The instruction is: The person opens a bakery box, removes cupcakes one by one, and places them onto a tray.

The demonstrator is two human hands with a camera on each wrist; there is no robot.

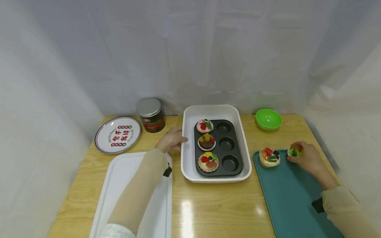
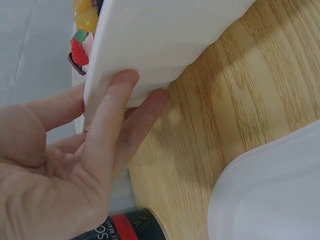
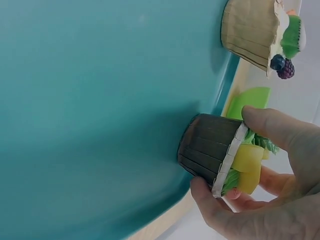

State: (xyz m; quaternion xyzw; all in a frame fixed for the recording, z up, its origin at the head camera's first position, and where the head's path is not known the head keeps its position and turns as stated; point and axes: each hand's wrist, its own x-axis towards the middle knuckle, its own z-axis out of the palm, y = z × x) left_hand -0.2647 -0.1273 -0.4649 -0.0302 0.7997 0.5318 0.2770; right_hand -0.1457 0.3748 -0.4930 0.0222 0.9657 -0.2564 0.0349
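Note:
My left hand (image 1: pixel 172 139) grips the left rim of a white plastic bin (image 1: pixel 189 158); in the left wrist view its fingers lie against the bin's outer wall. In the bin sits a dark muffin pan (image 1: pixel 218 171). Three toy cupcakes, a pink one (image 1: pixel 205 126), a chocolate one (image 1: pixel 206 142) and a fruit-topped one (image 1: pixel 208 162), fill its left column. At the far edge of the teal tray (image 1: pixel 296 196), my right hand (image 1: pixel 308 158) pinches a cupcake (image 3: pixel 207 145) with a dark brown cup and yellow and green topping. Left of it stands another cupcake (image 1: pixel 269 157) in a pale cup.
A white tray (image 1: pixel 126 178) lies beneath my left forearm. Behind it are a plate (image 1: pixel 117 135) with red lettering and an espresso tin (image 1: pixel 151 115). A green bowl (image 1: pixel 268 119) stands beyond the teal tray. White sheeting (image 1: pixel 200 54) hangs along the table's back.

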